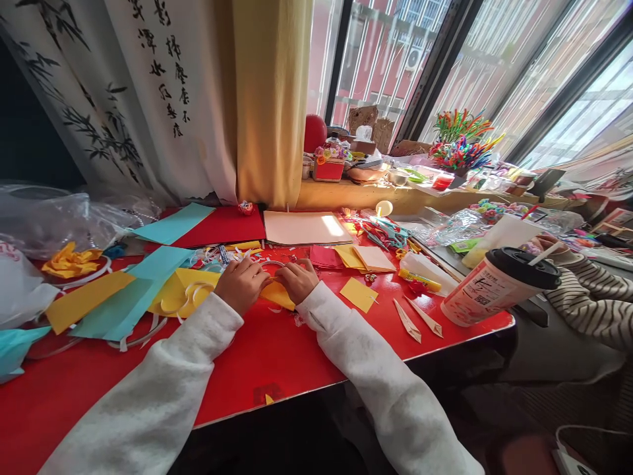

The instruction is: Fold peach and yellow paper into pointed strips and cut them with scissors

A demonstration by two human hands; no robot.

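My left hand (241,285) and my right hand (298,280) are close together over the red table (262,356), with fingers curled inward. Both pinch a small yellow-orange paper piece (271,281), largely hidden by the fingers. Beneath and just behind it lies more yellow paper (279,295). Left of my left hand are a yellow sheet (173,295) with white curled strips on it and teal paper (123,307). A small yellow square (359,295) lies flat to the right of my right hand, near two folded cream paper points (407,321).
A large paper cup (487,290) with a black lid and straw stands at the table's right edge. A glue stick (420,280) lies behind the folded points. A person's striped sleeve (588,297) is at far right. Plastic bags (59,218) fill the left.
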